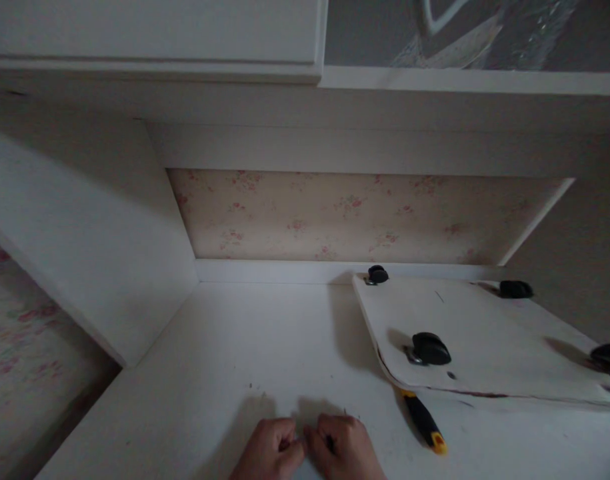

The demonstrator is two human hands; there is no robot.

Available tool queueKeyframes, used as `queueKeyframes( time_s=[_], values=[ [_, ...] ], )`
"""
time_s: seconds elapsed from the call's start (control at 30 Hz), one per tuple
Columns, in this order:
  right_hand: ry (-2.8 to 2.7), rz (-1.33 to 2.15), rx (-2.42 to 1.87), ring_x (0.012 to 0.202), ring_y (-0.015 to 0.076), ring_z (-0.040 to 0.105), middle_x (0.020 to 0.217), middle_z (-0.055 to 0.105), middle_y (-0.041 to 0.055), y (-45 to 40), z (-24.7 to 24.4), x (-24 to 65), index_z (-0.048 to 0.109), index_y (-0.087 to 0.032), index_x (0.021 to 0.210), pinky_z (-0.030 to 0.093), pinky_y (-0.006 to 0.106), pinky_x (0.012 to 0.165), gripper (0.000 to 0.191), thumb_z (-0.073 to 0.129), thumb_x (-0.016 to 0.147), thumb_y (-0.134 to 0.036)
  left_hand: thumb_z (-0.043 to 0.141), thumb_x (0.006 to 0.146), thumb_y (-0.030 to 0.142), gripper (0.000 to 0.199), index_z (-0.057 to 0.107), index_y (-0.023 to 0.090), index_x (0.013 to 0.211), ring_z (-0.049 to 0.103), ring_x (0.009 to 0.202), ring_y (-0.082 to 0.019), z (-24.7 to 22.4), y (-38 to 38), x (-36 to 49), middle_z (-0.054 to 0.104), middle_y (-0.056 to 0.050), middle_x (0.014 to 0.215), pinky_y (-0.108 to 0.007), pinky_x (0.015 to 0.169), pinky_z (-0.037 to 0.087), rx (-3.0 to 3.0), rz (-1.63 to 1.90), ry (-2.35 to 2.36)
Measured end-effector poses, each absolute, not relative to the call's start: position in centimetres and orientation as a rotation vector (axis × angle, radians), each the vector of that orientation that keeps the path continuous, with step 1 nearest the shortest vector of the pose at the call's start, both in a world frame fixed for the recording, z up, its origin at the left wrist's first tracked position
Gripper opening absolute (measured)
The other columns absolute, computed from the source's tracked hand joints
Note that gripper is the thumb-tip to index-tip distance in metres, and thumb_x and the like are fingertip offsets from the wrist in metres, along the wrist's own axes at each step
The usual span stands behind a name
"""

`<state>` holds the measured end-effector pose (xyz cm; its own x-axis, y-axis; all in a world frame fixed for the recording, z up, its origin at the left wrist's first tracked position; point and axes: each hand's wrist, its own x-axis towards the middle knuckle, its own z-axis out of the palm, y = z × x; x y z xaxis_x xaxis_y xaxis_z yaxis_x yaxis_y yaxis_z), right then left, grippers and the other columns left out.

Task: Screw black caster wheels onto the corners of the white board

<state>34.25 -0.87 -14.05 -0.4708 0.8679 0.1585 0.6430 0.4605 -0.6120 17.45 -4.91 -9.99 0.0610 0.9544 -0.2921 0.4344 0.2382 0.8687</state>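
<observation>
My left hand [272, 450] and my right hand [342, 448] are side by side at the bottom of the view, just over the white desktop [265, 327]. Both are closed, with fingers curled in and thumbs almost meeting. What they pinch, if anything, is too small or hidden to make out. To the right, a screwdriver-like tool with a black and yellow handle [423, 421] pokes out from under a white board [475, 333]; its other end is hidden. Black casters [431, 349] stand up from the board near its corners.
A white cabinet [149, 33] overhangs the desktop. Beside it, an open shelf [515, 79] holds clear plastic wrapping [549, 33]. A slanting white side panel [95, 227] bounds the left, and a grey panel [575, 253] the right. Floral wallpaper [335, 217] covers the back wall.
</observation>
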Motion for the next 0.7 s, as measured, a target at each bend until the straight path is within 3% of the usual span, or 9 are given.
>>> queueKeyframes(
  time_s=[0.23,0.57,0.7],
  values=[
    [-2.297,0.686,-1.211,0.046,0.0105,0.054,0.052,0.063,-0.0009,-0.8,-13.0,34.6,0.061,-0.022,0.057,0.026,0.026,0.050,0.036,0.049,0.090,-0.032,0.054,0.076,0.029,0.031,0.031,0.023,0.055,0.030,0.060,-0.012,-10.2,-5.0,17.4,0.027,0.007,0.056,-0.030,0.057,0.020,1.353,0.672,1.535],
    [-2.220,0.594,-1.187,0.041,0.0093,0.048,0.046,0.058,-0.0021,-0.7,-14.8,34.1,0.053,-0.021,0.052,0.022,0.026,0.048,0.033,0.051,0.084,-0.028,0.055,0.076,0.031,0.032,0.031,0.023,0.055,0.031,0.060,-0.013,-9.7,-5.0,17.5,0.027,0.007,0.056,-0.030,0.057,0.020,1.367,0.647,1.557],
    [-2.187,0.515,-1.158,0.041,0.0086,0.046,0.044,0.053,-0.0030,-0.4,-14.2,34.4,0.049,-0.021,0.051,0.025,0.024,0.045,0.040,0.050,0.089,-0.033,0.054,0.075,0.036,0.033,0.030,0.023,0.056,0.031,0.061,-0.013,-10.1,-4.7,17.4,0.026,0.007,0.058,-0.030,0.058,0.021,1.357,0.668,1.549]
  ],
)
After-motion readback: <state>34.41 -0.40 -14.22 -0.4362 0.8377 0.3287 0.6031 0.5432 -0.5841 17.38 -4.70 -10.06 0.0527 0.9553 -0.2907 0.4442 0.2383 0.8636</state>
